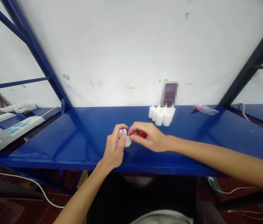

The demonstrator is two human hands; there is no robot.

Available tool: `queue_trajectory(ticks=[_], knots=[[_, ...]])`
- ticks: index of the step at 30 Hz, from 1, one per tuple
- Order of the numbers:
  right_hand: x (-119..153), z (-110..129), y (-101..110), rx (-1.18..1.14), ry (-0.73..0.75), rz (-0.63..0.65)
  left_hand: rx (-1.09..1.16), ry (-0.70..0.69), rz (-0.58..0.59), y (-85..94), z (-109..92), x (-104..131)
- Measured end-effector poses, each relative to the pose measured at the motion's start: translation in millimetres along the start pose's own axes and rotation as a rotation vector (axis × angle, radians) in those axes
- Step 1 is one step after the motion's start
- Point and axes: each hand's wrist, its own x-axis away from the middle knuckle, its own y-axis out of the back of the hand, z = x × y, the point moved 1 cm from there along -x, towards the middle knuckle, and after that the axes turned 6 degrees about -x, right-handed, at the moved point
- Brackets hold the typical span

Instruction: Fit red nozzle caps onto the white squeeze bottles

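Observation:
My left hand (115, 146) is closed around a small white plastic bottle (128, 142) above the blue table. A second white piece (123, 131) with a red tip shows between its thumb and forefinger; whether it belongs to the same bottle I cannot tell. My right hand (148, 137) pinches a small red cap (130, 134) right beside the bottle, its fingertips close to those of my left hand. Under the arch of the right hand lies a cluster of small red caps (143, 134), partly hidden by the fingers.
Several white bottles (159, 118) stand grouped toward the back of the blue table (91, 124). Behind them a blurred dark rectangle (170, 93) leans by the wall. A clear plastic bag (207, 109) with something red lies back right. Left, beyond the blue frame, sits a power strip (20, 129).

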Motion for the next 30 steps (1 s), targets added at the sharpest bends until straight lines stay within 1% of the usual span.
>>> queue_trajectory(ticks=[2,3,4,5,7,10,12,15,18,21,24,28,30], knots=[[-16,-2,12,0.068,-0.065,-0.078,0.125,0.116,-0.174,1.7,3,-3],[-24,-5,16,0.127,-0.09,-0.081,0.17,0.151,-0.23,2.4,5,-5],[-31,-9,19,0.193,-0.108,-0.054,0.194,0.169,-0.254,2.9,5,-6],[-38,-14,20,0.256,-0.124,-0.004,0.189,0.173,-0.254,3.2,5,-7],[-47,-23,17,0.352,-0.153,0.122,0.091,0.146,-0.219,3.6,5,-7],[-53,-30,7,0.441,-0.19,0.285,-0.192,0.093,-0.161,4.4,3,-6],[-55,-31,6,0.484,-0.213,0.345,-0.374,0.101,-0.118,5.3,2,-6],[-56,-31,18,0.502,-0.288,0.413,-0.57,0.155,-0.057,6.6,4,-8],[-56,-36,34,0.454,-0.349,0.56,-0.668,0.182,-0.026,6.8,6,-11],[-56,-41,40,0.41,-0.336,0.675,-0.691,0.198,0.01,5.8,6,-12],[-56,-44,33,0.435,-0.347,0.72,-0.607,0.199,0.007,5.0,6,-10],[-56,-48,23,0.48,-0.392,0.751,-0.426,0.157,-0.034,4.3,8,-9],[-56,-48,24,0.511,-0.369,0.71,-0.383,0.128,-0.027,3.9,9,-10]])
